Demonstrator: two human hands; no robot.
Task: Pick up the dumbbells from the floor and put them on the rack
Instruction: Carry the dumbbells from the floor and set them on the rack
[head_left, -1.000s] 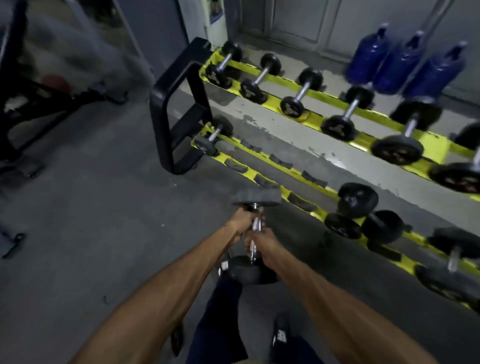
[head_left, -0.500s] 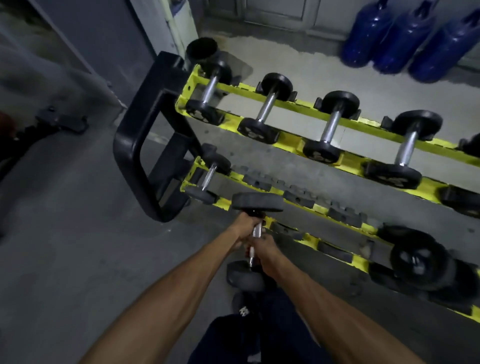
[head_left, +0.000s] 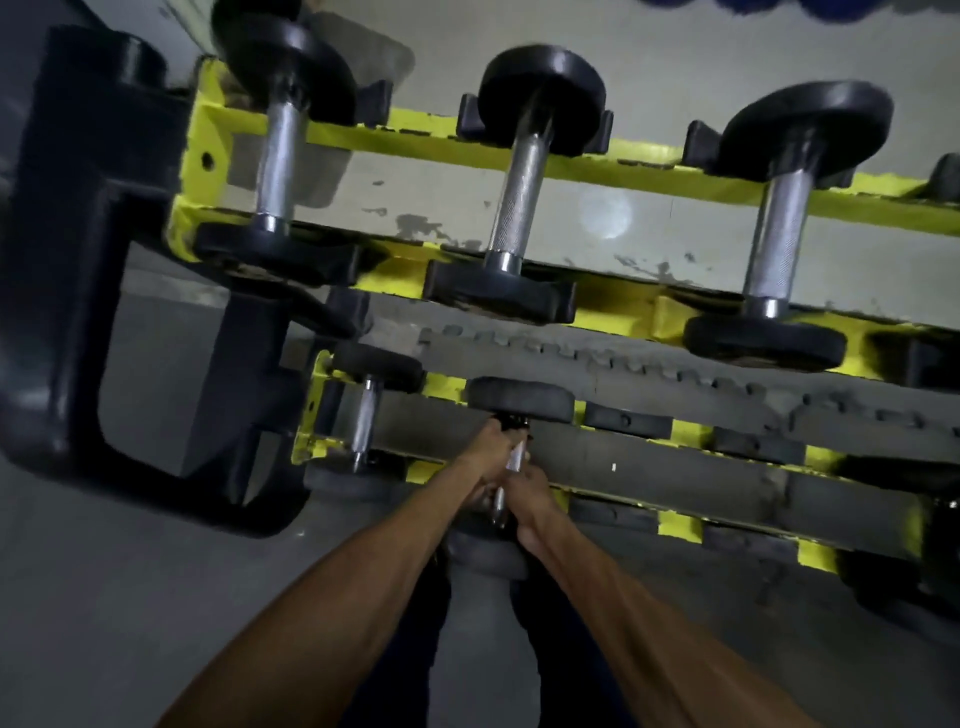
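Note:
Both hands grip the steel handle of one black dumbbell (head_left: 521, 399). My left hand (head_left: 487, 448) holds it near the far head, my right hand (head_left: 529, 492) closer to me. The dumbbell points away from me, its far head over the back rail of the lower shelf of the yellow rack (head_left: 675, 431), its near head below my wrists at the front rail. It lies just right of a small dumbbell (head_left: 365, 415) resting at the lower shelf's left end. Whether it rests on the rails I cannot tell.
The upper shelf carries three dumbbells (head_left: 519, 192) in a row. A black rack frame (head_left: 67, 260) stands at the left. Black cradle pads (head_left: 628, 420) line the lower shelf to the right. Grey concrete floor (head_left: 130, 597) lies under my arms; my dark trouser legs show below.
I have come closer to the rack and leaned over it. The dumbbell in my hands has moved forward from in front of the rack to over the lower shelf.

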